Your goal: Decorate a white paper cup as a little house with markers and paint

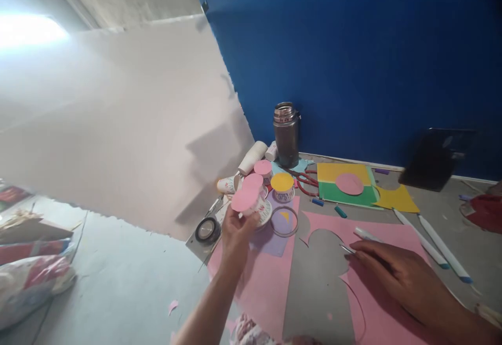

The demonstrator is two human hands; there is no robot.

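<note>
The left fingers are closed on a pink-topped cup; the right fingers pinch a thin thing, too blurry to name. Near the left fingers, a yellow-topped cup looks done, but past the right fingers a pink circle sits on no cup

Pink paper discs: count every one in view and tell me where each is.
4: one disc at the left hand, one just behind it, one farther back on a cup, and one on the yellow-and-green paper. More may be hidden.
</note>
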